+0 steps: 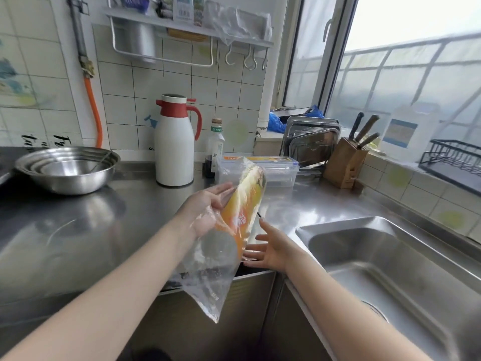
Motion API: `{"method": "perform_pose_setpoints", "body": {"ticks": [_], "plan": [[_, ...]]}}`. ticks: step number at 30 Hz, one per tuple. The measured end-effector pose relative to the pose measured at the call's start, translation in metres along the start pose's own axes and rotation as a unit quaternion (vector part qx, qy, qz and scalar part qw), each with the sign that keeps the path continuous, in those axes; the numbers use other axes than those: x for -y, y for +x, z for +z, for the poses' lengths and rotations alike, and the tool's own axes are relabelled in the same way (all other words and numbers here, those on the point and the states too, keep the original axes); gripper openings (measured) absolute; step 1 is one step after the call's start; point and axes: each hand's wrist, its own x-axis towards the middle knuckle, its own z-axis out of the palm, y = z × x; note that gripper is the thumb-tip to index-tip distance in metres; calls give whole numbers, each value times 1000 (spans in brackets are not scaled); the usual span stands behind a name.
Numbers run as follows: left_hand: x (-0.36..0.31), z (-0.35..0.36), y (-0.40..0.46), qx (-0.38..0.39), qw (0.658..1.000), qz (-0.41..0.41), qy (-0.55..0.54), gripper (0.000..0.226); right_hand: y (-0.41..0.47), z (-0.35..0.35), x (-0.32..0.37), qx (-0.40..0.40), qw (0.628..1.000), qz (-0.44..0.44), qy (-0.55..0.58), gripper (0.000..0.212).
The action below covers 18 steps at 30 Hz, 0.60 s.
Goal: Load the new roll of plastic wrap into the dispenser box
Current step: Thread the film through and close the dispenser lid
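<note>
Left hand (208,212) seemingly grips the bagged roll (244,204) above the table (78,230); right hand (270,248) spread, empty. Slick bag (208,277) could slip.

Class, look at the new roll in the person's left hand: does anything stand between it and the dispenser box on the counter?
Yes. The roll is wrapped in a clear plastic bag, held by the left hand. The dispenser box behind looks closed. The right hand is open.

Black script lettering on the wall tile (56,142), far beyond the left hand (208,209), begins "Fr" and "ta". Print on the roll (244,204), bottle label (217,130) and window sticker (395,132) is too blurred.
</note>
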Motion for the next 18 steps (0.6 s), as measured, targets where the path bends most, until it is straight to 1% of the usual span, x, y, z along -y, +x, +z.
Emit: {"method": "perform_pose_setpoints", "body": {"ticks": [2, 4, 7, 9, 12, 14, 16, 18], "plan": [[2, -13, 1, -20, 999, -3, -29, 65, 2, -2, -5, 3, 1000, 4, 30, 87], [6, -27, 4, -50, 998, -5, -29, 66, 5, -3, -8, 0, 998, 2, 59, 88], [11, -48, 8, -82, 996, -17, -13, 69, 6, 0, -12, -13, 998, -4, 67, 82], [13, -60, 7, -89, 995, -23, 23, 71, 6, 2, -14, -23, 997, -3, 67, 76], [11, -71, 3, -67, 991, -50, 104, 72, 5, 0, -15, -32, 999, 10, 32, 66], [10, -77, 2, -39, 984, -80, 155, 71, 5, -4, -15, -28, 999, 13, 17, 64], [12, -83, 3, -10, 970, -99, 220, 73, 5, -7, -15, -29, 999, 8, 13, 66], [16, -86, 5, 15, 952, -95, 291, 74, 6, -9, -15, -28, 999, -7, 37, 65]]}}
